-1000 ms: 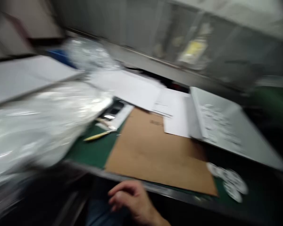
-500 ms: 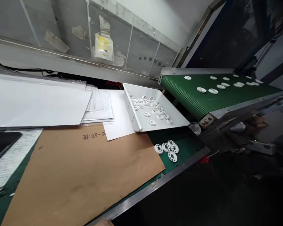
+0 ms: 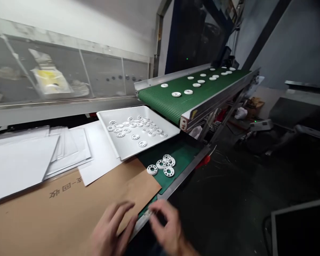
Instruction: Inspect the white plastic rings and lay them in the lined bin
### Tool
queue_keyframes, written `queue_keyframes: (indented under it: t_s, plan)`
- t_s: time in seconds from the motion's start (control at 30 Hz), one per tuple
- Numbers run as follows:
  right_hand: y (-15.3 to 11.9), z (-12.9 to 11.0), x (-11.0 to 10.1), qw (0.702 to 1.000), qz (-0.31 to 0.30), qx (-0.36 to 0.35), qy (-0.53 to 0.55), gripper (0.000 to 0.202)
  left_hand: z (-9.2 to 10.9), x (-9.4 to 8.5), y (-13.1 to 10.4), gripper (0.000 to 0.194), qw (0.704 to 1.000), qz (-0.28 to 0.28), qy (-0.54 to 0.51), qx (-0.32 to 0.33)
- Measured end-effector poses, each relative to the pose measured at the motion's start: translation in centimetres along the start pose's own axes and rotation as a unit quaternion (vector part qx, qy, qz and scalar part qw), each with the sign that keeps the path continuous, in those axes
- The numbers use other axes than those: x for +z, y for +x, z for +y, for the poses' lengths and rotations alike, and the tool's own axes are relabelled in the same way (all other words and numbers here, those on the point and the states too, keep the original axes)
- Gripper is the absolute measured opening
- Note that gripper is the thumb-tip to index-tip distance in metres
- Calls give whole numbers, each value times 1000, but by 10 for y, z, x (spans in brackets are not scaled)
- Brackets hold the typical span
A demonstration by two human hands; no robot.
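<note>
My left hand [image 3: 113, 227] is over the brown cardboard sheet [image 3: 104, 199], blurred by motion, with its fingers apart and nothing in them. Just beyond the metal table edge [image 3: 176, 185], my right hand [image 3: 168, 225] curves its thumb and forefinger with a gap between them. No object shows in that gap. Several white plastic rings with holes [image 3: 161, 164] lie in a small cluster on the green tabletop [image 3: 185, 156], ahead of both hands. Farther back, more white rings [image 3: 135, 137] lie scattered in a shallow white tray [image 3: 117, 145].
A green conveyor belt [image 3: 173, 105] carrying several white rings slopes away behind the tray. White sheets in clear sleeves [image 3: 69, 142] are stacked at left, on the cardboard. Clear-fronted bins [image 3: 101, 71] line the back. A dark framed panel [image 3: 304, 227] stands at lower right.
The view has swung to the right, so tray, rings and conveyor sit farther left. Both hands have come into sight at the bottom; before, only a sliver of skin showed there.
</note>
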State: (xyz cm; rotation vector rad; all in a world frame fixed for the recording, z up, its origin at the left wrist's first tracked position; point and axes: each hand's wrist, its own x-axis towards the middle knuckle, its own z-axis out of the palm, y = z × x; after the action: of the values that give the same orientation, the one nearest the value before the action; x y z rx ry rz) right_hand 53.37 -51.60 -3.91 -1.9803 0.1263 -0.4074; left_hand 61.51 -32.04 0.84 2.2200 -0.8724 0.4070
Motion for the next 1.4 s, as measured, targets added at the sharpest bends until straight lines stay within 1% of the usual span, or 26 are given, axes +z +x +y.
queue_keyframes:
  t_s: [0.03, 0.07, 0.1, 0.13, 0.2, 0.27, 0.3, 0.4, 0.5, 0.57, 0.63, 0.73, 0.8, 0.87, 0.93, 1.0, 1.1, 1.2, 1.3, 1.4]
  plan:
    - [17, 7, -22, 994, 86, -32, -66, 22, -4, 14, 26, 24, 999, -37, 5, 17]
    - [35, 14, -40, 978, 146, -54, -135, 24, -7, 28, 52, 26, 997, -77, 16, 20]
    - [54, 21, -54, 972, 166, -56, -157, 27, -10, 43, 77, 29, 992, -119, 32, 13]
    - [71, 27, -65, 968, 172, -56, -171, 30, -13, 58, 98, 30, 987, -153, 50, 1]
    - [98, 38, -73, 967, 161, -51, -191, 31, -17, 83, 131, 31, 981, -181, 71, -12]
    - [112, 44, -72, 966, 143, -48, -208, 23, -21, 98, 149, 27, 977, -193, 84, -21]
    - [114, 47, -70, 966, 135, -49, -213, 19, -23, 102, 153, 22, 976, -199, 89, -24]
    - [114, 51, -70, 969, 114, -62, -209, 15, -28, 101, 159, 16, 975, -204, 88, -27]
    - [118, 56, -83, 972, 110, -80, -192, 13, -31, 99, 169, 25, 978, -198, 60, -17]
    - [128, 62, -94, 971, 117, -84, -191, 11, -31, 108, 177, 31, 978, -205, 38, -9]
    - [143, 71, -102, 969, 117, -80, -201, 11, -29, 123, 184, 27, 974, -227, 20, 2]
    - [163, 82, -108, 968, 87, -69, -226, 13, -27, 143, 187, 16, 966, -256, 9, 17]
    - [173, 87, -108, 966, 65, -66, -241, 18, -26, 148, 188, 15, 965, -261, 10, 21]
    - [180, 89, -107, 964, 56, -63, -252, 25, -25, 149, 188, 16, 965, -260, 12, 23]
    - [186, 89, -106, 963, 47, -61, -258, 27, -23, 147, 189, 14, 966, -258, 13, 25]
    - [192, 88, -107, 963, 30, -63, -261, 22, -21, 146, 190, 9, 967, -254, 14, 25]
    - [203, 87, -109, 963, 7, -68, -262, 16, -20, 145, 189, 11, 970, -240, 13, 17]
    - [218, 84, -112, 962, 4, -67, -265, 10, -21, 142, 185, 7, 977, -211, 0, -7]
    - [234, 81, -111, 957, 1, -51, -286, 12, -26, 136, 179, 7, 983, -175, -21, -45]
    - [245, 77, -104, 946, -27, -16, -324, 18, -30, 130, 174, 8, 984, -159, -46, -68]
